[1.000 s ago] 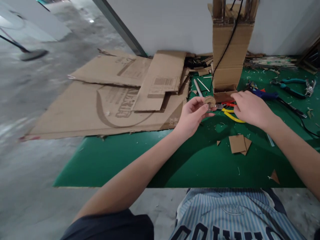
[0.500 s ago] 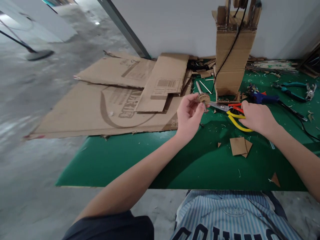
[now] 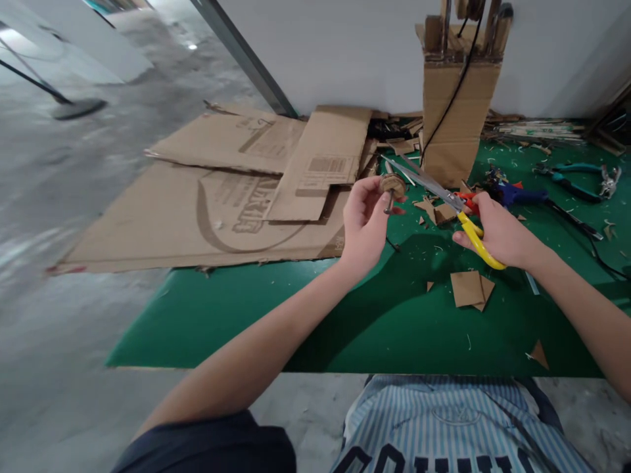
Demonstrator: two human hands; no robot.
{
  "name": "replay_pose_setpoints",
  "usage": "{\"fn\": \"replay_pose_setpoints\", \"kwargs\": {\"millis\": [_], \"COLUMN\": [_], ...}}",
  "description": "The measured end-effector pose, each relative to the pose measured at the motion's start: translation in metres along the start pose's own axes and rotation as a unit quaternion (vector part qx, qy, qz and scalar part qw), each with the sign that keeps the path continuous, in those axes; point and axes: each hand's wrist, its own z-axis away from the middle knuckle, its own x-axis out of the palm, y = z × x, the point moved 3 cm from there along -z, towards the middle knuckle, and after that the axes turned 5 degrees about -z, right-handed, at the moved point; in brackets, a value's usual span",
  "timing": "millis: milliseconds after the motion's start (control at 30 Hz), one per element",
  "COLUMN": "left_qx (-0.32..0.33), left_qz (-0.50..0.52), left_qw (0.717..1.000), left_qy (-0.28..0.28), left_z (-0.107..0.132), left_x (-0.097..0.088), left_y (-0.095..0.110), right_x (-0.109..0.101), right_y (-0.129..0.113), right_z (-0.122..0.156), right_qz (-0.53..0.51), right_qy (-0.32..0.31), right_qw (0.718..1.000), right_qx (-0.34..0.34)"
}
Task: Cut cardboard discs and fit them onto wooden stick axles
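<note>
Between the thumb and fingers of my left hand point(image 3: 363, 223) is a small round cardboard wheel point(image 3: 393, 185) with a thin rod through its middle. My fingers hide part of its far side. My right hand point(image 3: 505, 230) is closed on the handles of a pair of scissors point(image 3: 431, 184), one handle yellow and the other red. The scissor blades point up and left, slightly parted, just beyond and to the right of the wheel. Below the blades, cardboard scraps point(image 3: 436, 211) lie on the green table point(image 3: 236, 315).
A tall cardboard tower point(image 3: 451, 118) with a black cord stands behind my hands. Large cardboard sheets point(image 3: 162, 217) cover the table's left and overhang its edge. A blue glue gun point(image 3: 522, 194) and teal pliers point(image 3: 579, 169) lie right. Two cardboard squares point(image 3: 466, 289) sit nearer me.
The scissors have come away from the wheel and swung to point up and left, their blades parted. My left hand has shifted slightly left, turning the wheel so its rod shows more.
</note>
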Motion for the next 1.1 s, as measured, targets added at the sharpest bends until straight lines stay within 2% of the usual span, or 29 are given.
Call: {"fn": "replay_pose_setpoints", "kwargs": {"millis": [167,267,367,500,667,800,967,1100], "left_qx": [0.012,0.045,0.067,0.085,0.12,0.158,0.176,0.208], "left_qz": [0.049,0.03,-0.001,0.026,0.063,0.079,0.053,0.073], "left_qw": [0.998,0.998,0.998,0.995,0.989,0.981,0.98,0.971], "left_qy": [-0.039,-0.029,-0.017,-0.033,-0.059,-0.079,-0.079,-0.088], "left_z": [-0.022,-0.031,-0.031,-0.028,-0.034,-0.035,-0.038,-0.043], "left_x": [0.017,0.027,0.036,0.041,0.037,0.036,0.034,0.032], "left_y": [0.03,0.047,0.053,0.048,0.034,0.03,0.026,0.021], "right_x": [0.002,0.002,0.003,0.006,0.011,0.013,0.011,0.01], "right_y": [-0.002,-0.002,-0.001,0.001,0.005,0.006,0.007,0.007], "right_z": [-0.001,0.0,0.0,0.0,-0.002,-0.003,-0.002,-0.002], "right_qz": [0.003,-0.013,-0.056,-0.074,-0.066,-0.063,-0.025,-0.002], "right_qy": [0.043,0.079,0.083,0.087,0.086,0.086,0.123,0.14], "right_qw": [0.999,0.997,0.995,0.993,0.994,0.994,0.992,0.99], "right_qx": [-0.015,-0.011,-0.014,-0.028,-0.034,-0.033,-0.03,-0.027]}}
